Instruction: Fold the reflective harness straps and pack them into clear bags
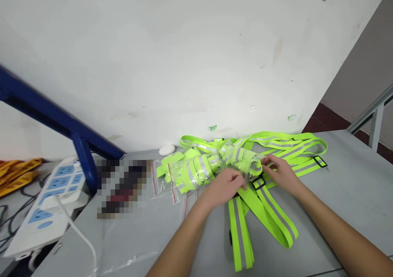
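My left hand pinches the near edge of a clear plastic bag that has a rolled yellow-green reflective strap inside. Fingers of my right hand close on the bag's right side, at the end of the roll. Two more bagged straps with red seal lines lie left of my hands. Loose reflective straps with grey stripes and black buckles spread under, in front of and behind my hands, reaching right to another buckle.
A white oval object sits by the wall. Flat clear bags lie on the grey table. At left are a blurred-out item, a blue metal frame, a white power strip, cables and orange cloth.
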A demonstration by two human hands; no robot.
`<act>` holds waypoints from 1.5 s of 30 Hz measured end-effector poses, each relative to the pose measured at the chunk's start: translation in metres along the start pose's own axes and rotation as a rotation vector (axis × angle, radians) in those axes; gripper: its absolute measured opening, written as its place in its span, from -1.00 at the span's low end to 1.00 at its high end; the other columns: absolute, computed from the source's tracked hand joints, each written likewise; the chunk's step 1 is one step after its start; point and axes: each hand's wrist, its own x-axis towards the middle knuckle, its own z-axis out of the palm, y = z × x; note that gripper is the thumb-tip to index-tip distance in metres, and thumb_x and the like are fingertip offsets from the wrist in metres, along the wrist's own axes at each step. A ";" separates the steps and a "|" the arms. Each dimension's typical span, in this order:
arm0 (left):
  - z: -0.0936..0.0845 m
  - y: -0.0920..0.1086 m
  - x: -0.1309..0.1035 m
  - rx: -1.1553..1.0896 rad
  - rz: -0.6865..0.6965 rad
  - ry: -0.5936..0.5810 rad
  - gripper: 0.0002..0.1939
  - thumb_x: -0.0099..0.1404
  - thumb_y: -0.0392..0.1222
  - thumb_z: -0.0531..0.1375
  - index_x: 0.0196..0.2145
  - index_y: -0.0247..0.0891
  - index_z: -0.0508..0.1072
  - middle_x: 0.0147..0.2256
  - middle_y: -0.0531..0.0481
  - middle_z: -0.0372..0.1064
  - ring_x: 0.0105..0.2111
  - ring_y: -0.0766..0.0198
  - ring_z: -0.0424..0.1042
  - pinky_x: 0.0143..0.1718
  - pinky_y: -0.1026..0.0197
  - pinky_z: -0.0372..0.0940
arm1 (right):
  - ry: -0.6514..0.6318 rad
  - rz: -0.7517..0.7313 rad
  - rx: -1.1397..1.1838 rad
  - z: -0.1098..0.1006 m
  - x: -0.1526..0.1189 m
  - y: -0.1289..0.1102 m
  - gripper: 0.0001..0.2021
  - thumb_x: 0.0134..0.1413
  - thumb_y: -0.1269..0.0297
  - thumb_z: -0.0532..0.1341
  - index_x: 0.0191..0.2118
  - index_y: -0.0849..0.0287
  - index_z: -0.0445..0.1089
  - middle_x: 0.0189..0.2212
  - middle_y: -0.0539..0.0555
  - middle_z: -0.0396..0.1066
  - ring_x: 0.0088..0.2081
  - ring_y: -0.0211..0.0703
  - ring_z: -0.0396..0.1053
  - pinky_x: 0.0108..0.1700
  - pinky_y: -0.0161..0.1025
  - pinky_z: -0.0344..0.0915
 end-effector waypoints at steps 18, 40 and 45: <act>0.025 -0.016 0.011 0.814 0.411 0.435 -0.61 0.35 -0.29 0.03 0.13 -0.16 0.21 0.19 -0.17 0.22 0.21 -0.02 0.14 0.23 -0.31 -0.10 | -0.193 -0.364 -0.426 0.025 -0.020 -0.018 -0.76 0.15 0.44 -0.01 -0.53 0.12 0.19 -0.52 0.01 0.26 -0.44 -0.17 0.19 -0.33 -0.22 0.12; 0.032 -0.024 0.015 0.328 0.384 0.292 -0.90 0.32 -0.18 0.12 -0.32 -0.18 0.22 -0.23 -0.03 0.26 -0.17 0.17 0.29 -0.14 0.13 0.24 | 0.151 -0.454 -1.023 0.002 -0.014 -0.019 -0.89 0.19 0.43 0.09 -0.35 0.14 0.27 -0.43 0.03 0.37 -0.37 -0.14 0.29 -0.19 -0.15 -0.02; 0.033 -0.024 0.023 0.373 0.438 0.343 -0.92 0.34 -0.32 0.05 -0.23 -0.17 0.21 0.06 -0.13 0.17 0.14 0.11 0.16 0.05 0.06 0.23 | 0.048 -0.443 -1.006 0.002 -0.011 -0.011 -0.81 0.25 0.46 0.02 -0.41 0.14 0.21 -0.50 0.00 0.33 -0.47 -0.18 0.22 -0.27 -0.20 -0.01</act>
